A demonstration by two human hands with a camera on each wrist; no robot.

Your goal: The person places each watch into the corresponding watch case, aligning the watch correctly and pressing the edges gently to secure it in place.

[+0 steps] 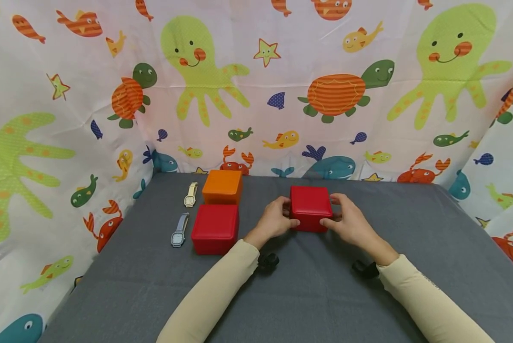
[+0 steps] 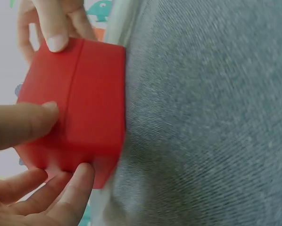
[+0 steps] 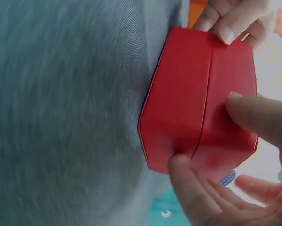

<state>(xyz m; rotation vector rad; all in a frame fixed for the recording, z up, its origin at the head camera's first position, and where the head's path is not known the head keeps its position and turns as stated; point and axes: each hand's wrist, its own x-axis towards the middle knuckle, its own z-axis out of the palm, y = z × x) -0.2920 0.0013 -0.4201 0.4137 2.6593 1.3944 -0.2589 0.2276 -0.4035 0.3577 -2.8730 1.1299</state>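
Observation:
A glossy red box (image 1: 311, 208) with rounded corners sits on the grey cloth, right of the middle of the head view. My left hand (image 1: 275, 218) grips its left side, thumb on the front face and fingers along the side. On the opposite side my right hand (image 1: 349, 220) holds it the same way. Both wrist views show a lid seam running round the box (image 2: 91, 94), and the lid is down. In the right wrist view the right thumb presses the box (image 3: 188, 80) on the lid side of that seam. Its inside is hidden.
To the left stand another red box (image 1: 215, 228) and, behind it, an orange box (image 1: 223, 186). Beside them lie a gold-toned watch (image 1: 190, 195) and a silver-toned watch (image 1: 179, 231). A sea-animal patterned curtain (image 1: 256, 95) borders the grey-covered table (image 1: 307, 300).

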